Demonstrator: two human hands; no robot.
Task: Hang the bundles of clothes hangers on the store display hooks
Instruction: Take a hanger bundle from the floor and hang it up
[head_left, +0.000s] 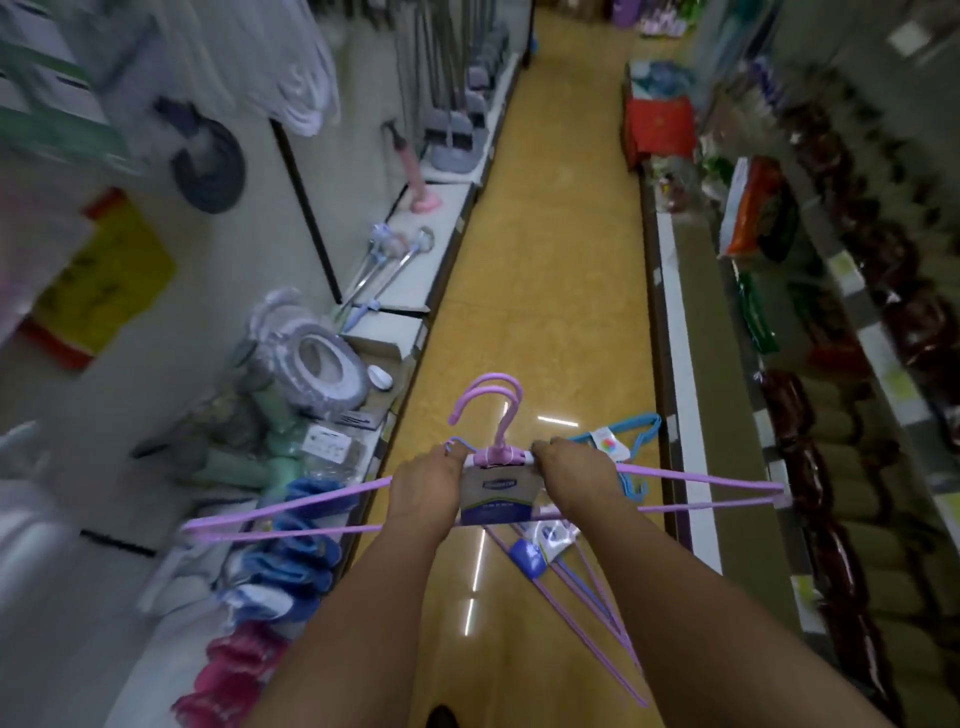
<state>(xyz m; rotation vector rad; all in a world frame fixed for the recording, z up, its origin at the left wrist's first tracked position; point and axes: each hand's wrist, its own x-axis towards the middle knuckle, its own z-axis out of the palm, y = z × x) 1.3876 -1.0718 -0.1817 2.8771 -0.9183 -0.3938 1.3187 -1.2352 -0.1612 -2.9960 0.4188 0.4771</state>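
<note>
Both hands grip one purple hanger bundle (488, 475) at its neck, held level over the aisle floor (545, 291): left hand (423, 483) and right hand (574, 470) with fingers curled round it either side of the label. More bundles (571, 566) lie on the floor below, a blue one (631, 434) beyond.

Purple hanger bundle (498, 457) between left hand (423, 480) and right hand (576, 470)
</note>
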